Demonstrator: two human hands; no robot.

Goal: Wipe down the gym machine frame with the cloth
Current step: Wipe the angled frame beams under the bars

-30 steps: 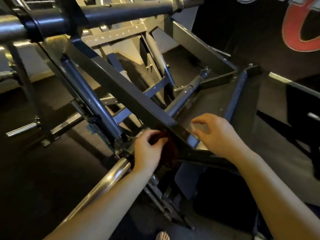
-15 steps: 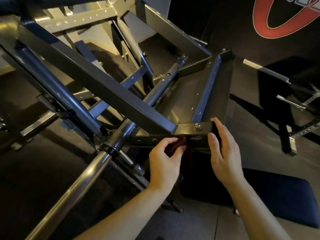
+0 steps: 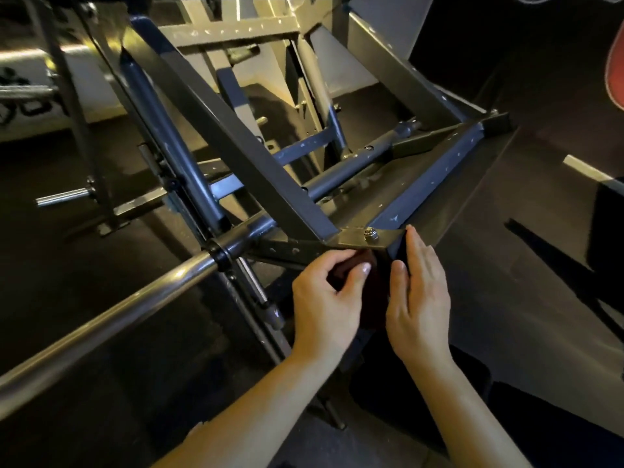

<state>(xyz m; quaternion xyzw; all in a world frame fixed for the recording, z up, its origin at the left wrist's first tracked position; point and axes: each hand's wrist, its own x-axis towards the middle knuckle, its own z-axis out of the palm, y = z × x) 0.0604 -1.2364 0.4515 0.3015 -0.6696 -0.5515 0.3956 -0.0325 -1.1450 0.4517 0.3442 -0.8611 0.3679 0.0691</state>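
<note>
Dark-red cloth point(image 3: 374, 278), bunched in your left hand point(image 3: 324, 300), sits against the near face of the gym machine frame point(image 3: 236, 146) at its front corner, just beneath the bolt point(image 3: 370, 235) that tops the joint. Your left fingers curl round the cloth, forefinger and thumb closing over it, and a dim fold of it hangs down between your two wrists. Your right hand point(image 3: 420, 298) is released: its fingers lie straight and together, flat against the right side of the same corner, with the thumb just beside the cloth. From that corner one grey square beam runs up and away to the left, and a blue-grey rail, flecked with chipped paint, runs off to the upper right. A chrome bar point(image 3: 118, 309) slants from the lower left up to a black collar near the joint, well to the left of your hands. Dark floor point(image 3: 506, 282) spreads beneath the frame, and a red shape point(image 3: 616, 72) shows at the right edge.
</note>
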